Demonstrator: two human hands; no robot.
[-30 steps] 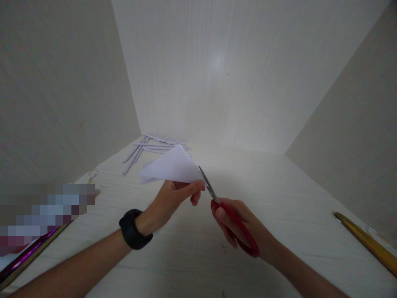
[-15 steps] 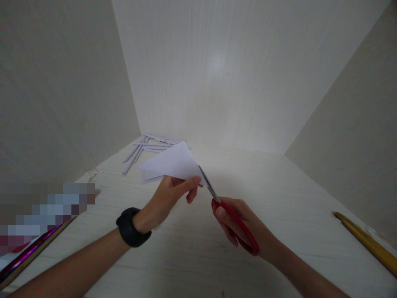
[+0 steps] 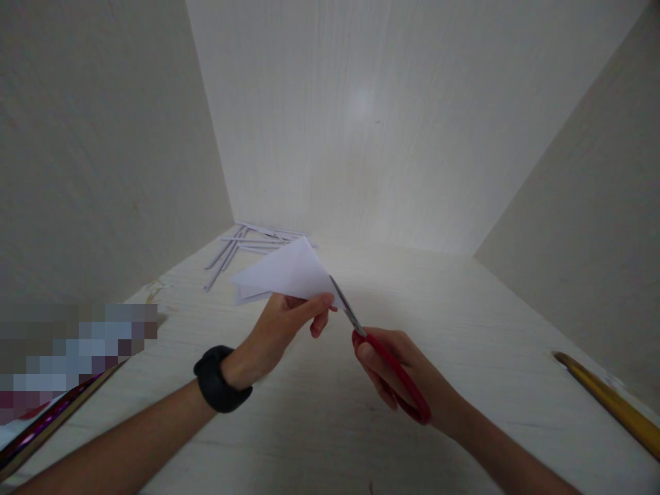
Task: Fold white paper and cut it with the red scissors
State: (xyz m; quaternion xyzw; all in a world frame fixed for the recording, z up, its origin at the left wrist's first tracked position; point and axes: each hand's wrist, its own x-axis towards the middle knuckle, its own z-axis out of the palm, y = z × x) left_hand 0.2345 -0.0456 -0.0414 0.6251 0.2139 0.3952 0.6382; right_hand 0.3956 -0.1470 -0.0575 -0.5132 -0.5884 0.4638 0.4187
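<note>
1 black wristband (image 3: 221,379) on the left wrist, left of bottom center. 1 gold tube (image 3: 608,405), lower right. Right hand (image 3: 412,364), center-right: fingers closed around the handles of 1 pair of red scissors (image 3: 390,357), forearm in from lower right, blades at the paper's right edge. Left hand (image 3: 278,326), center: pinching 1 folded white paper (image 3: 289,269) near its lower right corner, forearm slanting from lower left. Behind it: paper sticks (image 3: 225,251), overlapping, can't count exactly.

Hands (image 3: 281,331) (image 3: 412,361): two; scissors (image 3: 382,350): one pair; folded paper (image 3: 291,271): one; wristband (image 3: 219,383): one
</note>
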